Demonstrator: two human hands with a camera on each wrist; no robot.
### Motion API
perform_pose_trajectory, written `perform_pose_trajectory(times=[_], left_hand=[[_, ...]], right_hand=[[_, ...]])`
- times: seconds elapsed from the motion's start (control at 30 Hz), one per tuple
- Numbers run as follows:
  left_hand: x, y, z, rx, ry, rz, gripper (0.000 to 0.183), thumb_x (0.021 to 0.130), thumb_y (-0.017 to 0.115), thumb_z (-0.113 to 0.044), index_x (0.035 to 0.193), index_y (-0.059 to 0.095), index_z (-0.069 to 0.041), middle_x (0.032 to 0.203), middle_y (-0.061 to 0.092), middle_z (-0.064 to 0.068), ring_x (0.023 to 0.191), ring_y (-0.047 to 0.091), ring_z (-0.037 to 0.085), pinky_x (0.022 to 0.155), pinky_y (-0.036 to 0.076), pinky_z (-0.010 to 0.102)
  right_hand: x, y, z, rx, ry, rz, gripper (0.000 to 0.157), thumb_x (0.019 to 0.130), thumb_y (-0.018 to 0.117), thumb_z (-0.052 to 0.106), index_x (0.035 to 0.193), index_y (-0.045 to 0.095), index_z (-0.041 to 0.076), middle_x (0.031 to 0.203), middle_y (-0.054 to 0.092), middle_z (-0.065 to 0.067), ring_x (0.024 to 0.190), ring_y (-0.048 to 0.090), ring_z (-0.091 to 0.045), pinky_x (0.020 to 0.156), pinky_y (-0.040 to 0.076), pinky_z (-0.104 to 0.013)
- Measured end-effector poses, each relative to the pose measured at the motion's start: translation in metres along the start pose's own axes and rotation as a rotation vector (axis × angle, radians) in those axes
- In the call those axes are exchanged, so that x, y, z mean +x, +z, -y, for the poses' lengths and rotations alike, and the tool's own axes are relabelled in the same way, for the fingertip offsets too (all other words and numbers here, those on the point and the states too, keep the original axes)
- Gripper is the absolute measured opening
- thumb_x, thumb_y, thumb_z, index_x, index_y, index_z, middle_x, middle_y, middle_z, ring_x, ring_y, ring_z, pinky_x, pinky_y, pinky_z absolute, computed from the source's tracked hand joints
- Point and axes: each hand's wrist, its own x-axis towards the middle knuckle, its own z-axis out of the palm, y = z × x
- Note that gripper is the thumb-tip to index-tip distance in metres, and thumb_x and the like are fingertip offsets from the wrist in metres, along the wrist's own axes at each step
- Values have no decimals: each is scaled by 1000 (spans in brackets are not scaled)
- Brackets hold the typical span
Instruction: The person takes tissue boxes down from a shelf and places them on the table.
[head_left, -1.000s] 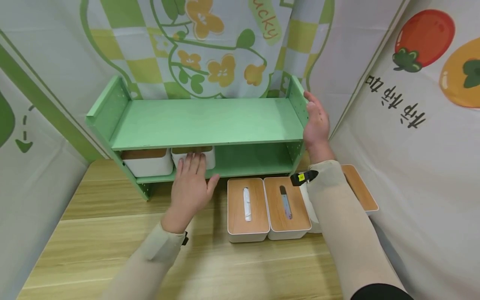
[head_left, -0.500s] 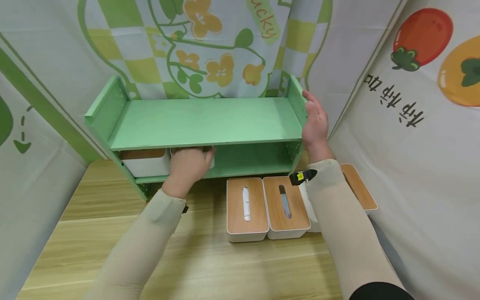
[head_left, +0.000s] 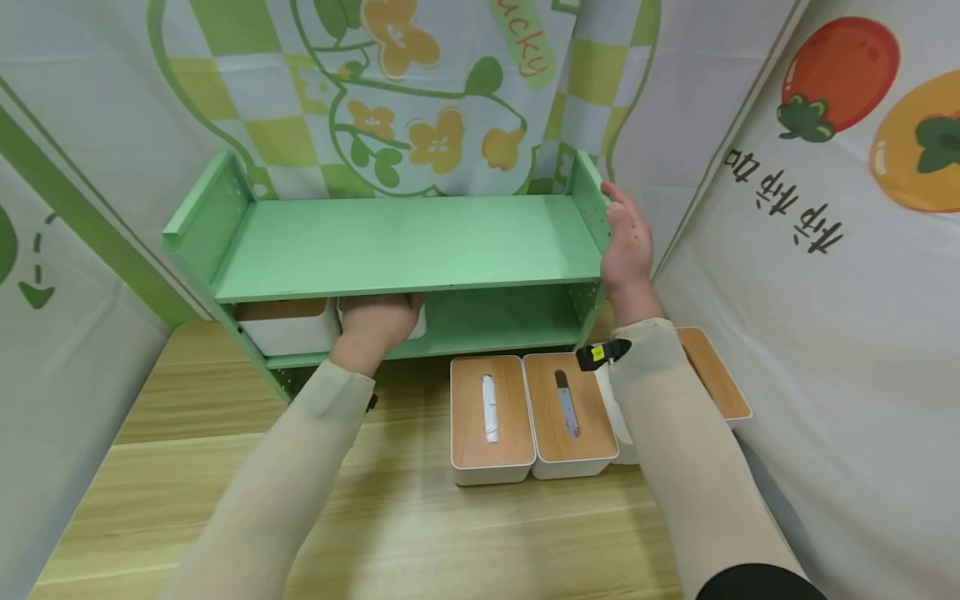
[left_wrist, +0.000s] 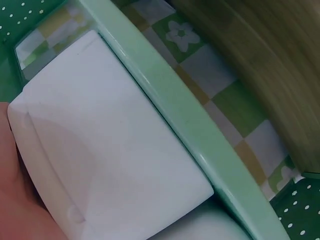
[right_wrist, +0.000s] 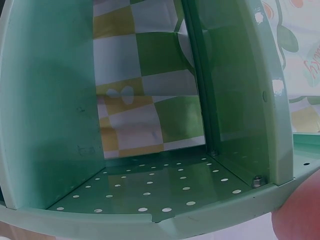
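Observation:
My left hand (head_left: 377, 320) reaches into the lower tier of the green shelf (head_left: 420, 242), over a white box (head_left: 418, 323) with its fingers hidden beneath the upper board. In the left wrist view, part of the left hand (left_wrist: 20, 185) lies along the top edge of that white box (left_wrist: 115, 145), which sits on the lower board. To its left is another white box (head_left: 288, 332) with a wood-look lid. My right hand (head_left: 628, 254) rests against the outside of the shelf's right end panel, fingers extended. In the right wrist view only a bit of the right hand (right_wrist: 300, 212) shows beside the perforated panel.
Two lidded tissue boxes, one with white tissue (head_left: 492, 417) and one with a dark slot (head_left: 573, 412), stand on the wooden table (head_left: 420, 533) before the shelf. Another lidded box (head_left: 716, 375) is partly behind the right forearm. Printed cloth walls (head_left: 795, 292) enclose the table.
My left hand has moved forward from the front of the second box, its fingers going out of sight under the upper board. The right hand has stayed at the end panel.

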Motion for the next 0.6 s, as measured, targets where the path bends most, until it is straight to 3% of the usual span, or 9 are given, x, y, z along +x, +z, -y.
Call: perform_pose_trajectory(times=[0.2, 0.37, 0.47, 0.6], left_hand=[[-7, 2, -3, 22, 10, -74, 53, 101, 41, -45, 138, 50, -9, 132, 47, 21, 115, 47, 43, 77, 42, 68], [-18, 4, -6, 51, 41, -134, 43, 102, 39, -40, 110, 68, -8, 97, 59, 20, 74, 53, 41, 61, 42, 62], [-28, 4, -9, 70, 58, -115, 45, 104, 37, -38, 105, 73, -12, 88, 61, 23, 79, 53, 54, 76, 39, 69], [-41, -1, -13, 95, 69, -73, 45, 105, 37, -40, 120, 71, -15, 105, 63, 26, 106, 42, 69, 97, 22, 76]], right_hand=[[1, 0, -1, 9, -5, -7, 48, 108, 32, 44, 151, 46, 27, 154, 35, 14, 139, 27, -7, 112, 21, -34], [0, 0, -2, 5, -7, -9, 47, 108, 31, 43, 150, 47, 28, 154, 35, 15, 139, 26, -5, 112, 21, -32], [0, 0, -2, 6, -11, -7, 48, 108, 31, 42, 150, 46, 27, 154, 35, 14, 140, 26, -5, 112, 20, -31], [2, 0, -3, 6, -8, -5, 48, 108, 31, 41, 151, 46, 26, 154, 35, 14, 140, 25, -5, 112, 20, -31]])
